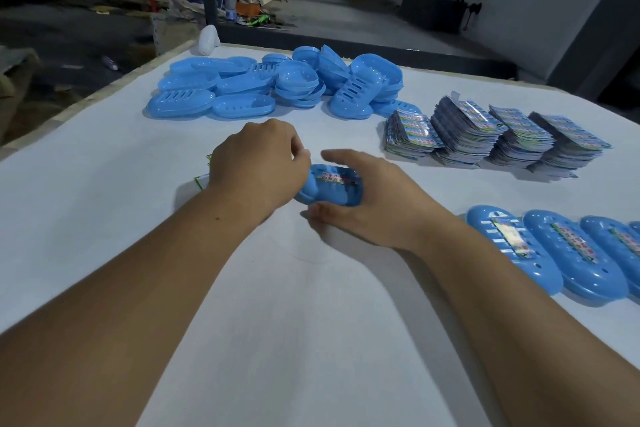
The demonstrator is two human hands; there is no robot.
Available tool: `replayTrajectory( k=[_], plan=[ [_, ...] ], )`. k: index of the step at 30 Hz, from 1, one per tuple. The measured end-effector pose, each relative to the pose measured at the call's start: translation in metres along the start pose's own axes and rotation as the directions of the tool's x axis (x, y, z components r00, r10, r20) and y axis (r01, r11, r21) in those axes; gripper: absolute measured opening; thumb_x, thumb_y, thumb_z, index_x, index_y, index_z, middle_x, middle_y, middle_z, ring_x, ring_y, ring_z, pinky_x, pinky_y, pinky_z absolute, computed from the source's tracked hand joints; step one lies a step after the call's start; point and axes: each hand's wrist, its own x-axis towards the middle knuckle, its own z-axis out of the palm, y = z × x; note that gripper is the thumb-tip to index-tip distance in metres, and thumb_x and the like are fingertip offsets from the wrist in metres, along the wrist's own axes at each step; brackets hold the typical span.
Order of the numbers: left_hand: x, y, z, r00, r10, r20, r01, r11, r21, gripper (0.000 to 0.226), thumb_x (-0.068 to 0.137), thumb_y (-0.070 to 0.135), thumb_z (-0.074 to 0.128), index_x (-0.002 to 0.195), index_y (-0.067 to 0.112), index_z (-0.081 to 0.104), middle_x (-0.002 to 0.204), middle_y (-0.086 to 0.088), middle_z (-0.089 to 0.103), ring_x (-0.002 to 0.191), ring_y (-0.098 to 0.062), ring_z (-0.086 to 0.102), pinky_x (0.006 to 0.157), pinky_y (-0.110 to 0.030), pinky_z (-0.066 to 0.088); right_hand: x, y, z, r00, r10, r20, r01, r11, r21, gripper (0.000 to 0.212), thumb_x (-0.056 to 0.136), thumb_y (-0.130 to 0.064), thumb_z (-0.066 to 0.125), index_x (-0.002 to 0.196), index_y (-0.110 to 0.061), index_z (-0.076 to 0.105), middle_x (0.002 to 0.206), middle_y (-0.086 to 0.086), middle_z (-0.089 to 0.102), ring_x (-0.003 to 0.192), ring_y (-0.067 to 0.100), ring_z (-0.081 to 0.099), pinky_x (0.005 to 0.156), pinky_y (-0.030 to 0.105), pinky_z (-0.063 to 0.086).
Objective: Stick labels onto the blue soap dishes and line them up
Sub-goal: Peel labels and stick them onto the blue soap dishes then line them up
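1. A white bench [104, 218] fills the view, seen from above by a head-worn camera, with a dim workshop floor beyond its far edge.
2. Both bare forearms reach in from the bottom, meeting at the middle of the bench.
3. The left hand [256, 170] and right hand [374, 204] together hold one blue soap dish [329, 192], tilted and raised just off the bench.
4. The left hand's fingers curl around the dish's left end; the right hand's fingers curl over its right end, thumb underneath.
5. A printed label [337, 178] with red characters lies across the held dish.
6. A green-edged paper scrap [201, 180] peeks out from beneath the left hand.
7. At the far side lies a loose heap of unlabelled blue soap dishes [277, 83].
8. To the heap's right stand four stacks of printed labels [491, 139], side by side.
9. At the right edge, labelled soap dishes [568, 253] lie in a row, touching one another.
10. A white plastic object [207, 40] sits at the bench's far left corner.
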Motion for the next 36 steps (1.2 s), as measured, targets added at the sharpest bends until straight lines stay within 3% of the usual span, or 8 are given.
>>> replayTrajectory(
  k=[4,8,14,21,27,31,36],
  plan=[
    [-0.002,0.000,0.000,1.000,0.015,-0.018,-0.015,1.000,-0.010,0.017,0.093,0.046,0.057,0.092,0.032,0.067,0.092,0.004,0.071,0.079,-0.021,0.060,0.066,-0.033,0.041,-0.006,-0.006,-0.006,0.995,0.079,-0.066,-0.088,0.986,-0.143,0.080,0.072,-0.071,0.071,0.141,-0.037,0.050,0.128,-0.005,0.062,0.121,0.021,0.057,0.102,0.041,0.047],
    [-0.004,0.001,-0.001,1.000,0.026,-0.009,-0.026,1.000,-0.014,0.020,0.093,0.049,0.057,0.094,0.032,0.068,0.093,0.002,0.071,0.082,-0.023,0.061,0.068,-0.034,0.043,-0.028,-0.008,-0.019,0.958,0.186,-0.220,-0.244,0.930,-0.276,0.072,0.080,-0.076,0.052,0.142,-0.040,0.047,0.136,0.003,0.054,0.126,0.032,0.046,0.103,0.045,0.039],
    [-0.006,0.002,-0.004,0.999,0.037,0.012,-0.036,0.998,-0.050,0.020,0.093,0.049,0.059,0.090,0.032,0.068,0.094,0.002,0.072,0.083,-0.023,0.059,0.073,-0.035,0.044,-0.077,-0.007,-0.025,0.868,0.298,-0.397,-0.455,0.799,-0.394,0.067,0.076,-0.073,0.034,0.130,-0.038,0.053,0.114,0.001,0.054,0.108,0.031,0.045,0.086,0.045,0.031],
    [-0.011,0.006,-0.006,0.997,0.074,0.020,-0.073,0.996,-0.060,0.020,0.091,0.050,0.060,0.087,0.032,0.067,0.090,0.001,0.071,0.085,-0.028,0.061,0.075,-0.039,0.048,-0.104,0.006,-0.020,0.845,0.307,-0.439,-0.495,0.760,-0.422,0.062,0.079,-0.070,0.044,0.128,-0.035,0.058,0.119,-0.001,0.053,0.110,0.029,0.041,0.084,0.043,0.027],
    [-0.011,0.005,-0.005,0.997,0.071,0.033,-0.067,0.993,-0.099,0.023,0.086,0.054,0.061,0.077,0.033,0.064,0.077,0.008,0.068,0.079,-0.026,0.062,0.079,-0.047,0.056,-0.109,0.018,-0.027,0.827,0.330,-0.456,-0.502,0.798,-0.333,0.064,0.082,-0.070,0.051,0.137,-0.038,0.053,0.132,-0.003,0.050,0.119,0.030,0.041,0.095,0.044,0.031],
    [-0.010,0.003,-0.001,0.998,0.068,0.014,-0.066,0.991,-0.114,0.026,0.081,0.059,0.059,0.072,0.034,0.063,0.067,0.012,0.064,0.073,-0.025,0.062,0.076,-0.048,0.057,-0.114,0.034,-0.039,0.798,0.390,-0.459,-0.552,0.778,-0.301,0.060,0.084,-0.070,0.054,0.137,-0.041,0.052,0.134,-0.004,0.049,0.122,0.030,0.040,0.098,0.044,0.031],
    [-0.011,0.005,-0.003,0.995,0.098,0.027,-0.093,0.984,-0.153,0.024,0.085,0.054,0.063,0.073,0.033,0.064,0.072,0.015,0.065,0.075,-0.021,0.061,0.075,-0.043,0.055,-0.114,0.040,-0.046,0.787,0.425,-0.447,-0.575,0.768,-0.282,0.059,0.085,-0.071,0.055,0.136,-0.042,0.052,0.133,-0.005,0.048,0.123,0.030,0.038,0.100,0.044,0.031]
  ],
)
